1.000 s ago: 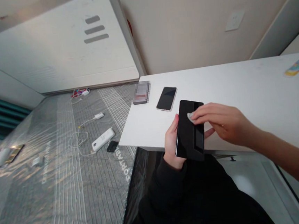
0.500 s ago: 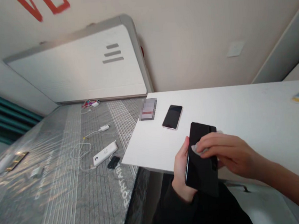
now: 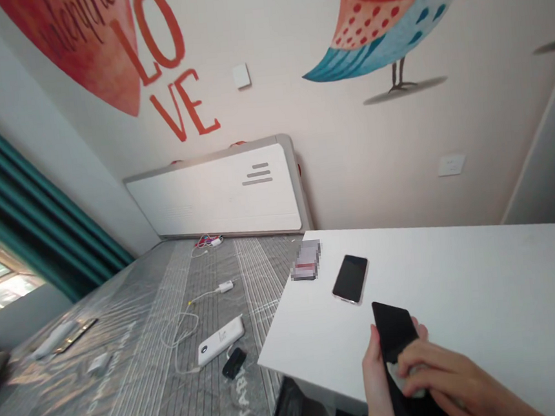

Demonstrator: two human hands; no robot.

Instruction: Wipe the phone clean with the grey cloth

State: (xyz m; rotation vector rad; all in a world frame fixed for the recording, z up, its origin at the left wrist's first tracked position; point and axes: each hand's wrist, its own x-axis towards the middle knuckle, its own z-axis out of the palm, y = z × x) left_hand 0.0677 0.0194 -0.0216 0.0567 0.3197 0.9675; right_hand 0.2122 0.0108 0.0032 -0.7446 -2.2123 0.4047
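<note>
By the table (image 3: 484, 293) edge, left hand (image 3: 373, 381) clasps the phone (image 3: 394, 330), right hand (image 3: 452, 380) pinches a wipe (image 3: 403, 378); I'd press lightly, evenly.

- 1 head-worn camera looks forward and slightly down across the white table (image 3: 460, 295) toward the painted wall (image 3: 350, 150).
- the held phone (image 3: 394, 330) sits close, bottom edge.

Left hand (image 3: 376, 380) against right hand (image 3: 449, 382)

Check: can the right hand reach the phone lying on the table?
Probably yes: only bare table lies between the right hand and that phone, though it presses a wipe on the held phone.
</note>
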